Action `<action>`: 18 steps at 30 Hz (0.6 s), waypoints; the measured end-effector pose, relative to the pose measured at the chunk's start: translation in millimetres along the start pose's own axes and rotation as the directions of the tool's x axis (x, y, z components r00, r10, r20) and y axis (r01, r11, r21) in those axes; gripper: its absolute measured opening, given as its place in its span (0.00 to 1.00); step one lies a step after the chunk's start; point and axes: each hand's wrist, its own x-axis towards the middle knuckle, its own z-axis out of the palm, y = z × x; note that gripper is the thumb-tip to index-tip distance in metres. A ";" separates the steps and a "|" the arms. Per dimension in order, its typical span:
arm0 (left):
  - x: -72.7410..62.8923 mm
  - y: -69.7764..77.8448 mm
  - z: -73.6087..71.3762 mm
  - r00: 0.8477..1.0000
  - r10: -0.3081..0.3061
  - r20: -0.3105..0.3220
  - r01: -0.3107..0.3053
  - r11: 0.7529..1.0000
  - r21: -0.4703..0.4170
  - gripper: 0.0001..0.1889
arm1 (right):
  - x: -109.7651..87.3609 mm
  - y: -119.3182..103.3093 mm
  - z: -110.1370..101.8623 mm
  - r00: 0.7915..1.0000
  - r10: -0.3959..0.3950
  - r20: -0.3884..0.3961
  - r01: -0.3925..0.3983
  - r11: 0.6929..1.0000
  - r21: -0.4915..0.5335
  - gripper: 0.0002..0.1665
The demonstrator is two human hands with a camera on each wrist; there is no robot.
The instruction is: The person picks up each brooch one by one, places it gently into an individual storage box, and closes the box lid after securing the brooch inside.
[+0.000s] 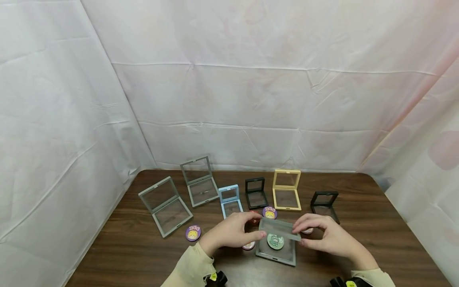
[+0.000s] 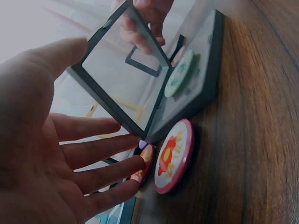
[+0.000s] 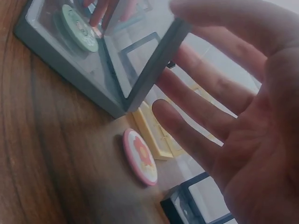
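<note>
A grey display frame (image 1: 276,258) with a clear film window lies on the table, its lid (image 2: 124,70) raised partway on the hinge. Inside the base sits a round green badge (image 1: 275,241). My right hand (image 1: 330,236) pinches the lid's right edge between thumb and fingers. On the opposite side, the thumb of my left hand (image 1: 233,231) touches the lid's edge, while its other fingers stretch out straight beside the hinge. Below those fingers are a pink-rimmed badge (image 2: 174,156) and a red badge (image 2: 144,164). Another pink-rimmed badge (image 3: 140,157) lies by my right hand.
Behind the hands stand several opened frames: two grey ones (image 1: 173,215) (image 1: 203,191), a light blue one (image 1: 229,193), black ones (image 1: 256,199) (image 1: 324,207) and a yellow one (image 1: 287,199). Purple badges (image 1: 193,233) (image 1: 269,212) lie among them. A pale curtain (image 1: 251,99) surrounds the table.
</note>
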 end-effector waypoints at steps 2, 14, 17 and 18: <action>0.9 -1.1 0.6 1.000 0.029 0.011 -0.030 0.999 0.043 0.33 | -0.8 0.6 1.0 1.000 0.018 0.017 -0.018 1.000 0.005 0.23; 0.8 -3.7 6.4 1.000 0.006 0.001 -0.006 0.988 0.157 0.40 | -5.5 -5.3 3.3 0.957 0.276 -0.093 -0.291 0.891 -0.348 0.41; 0.5 -3.6 7.0 1.000 0.004 0.000 -0.004 0.986 0.167 0.41 | -6.1 -7.2 3.4 0.927 0.361 -0.102 -0.369 0.833 -0.412 0.51; 0.3 -3.2 7.1 1.000 0.004 -0.002 -0.003 0.985 0.174 0.41 | -5.9 -7.6 3.7 0.921 0.377 -0.096 -0.381 0.822 -0.423 0.54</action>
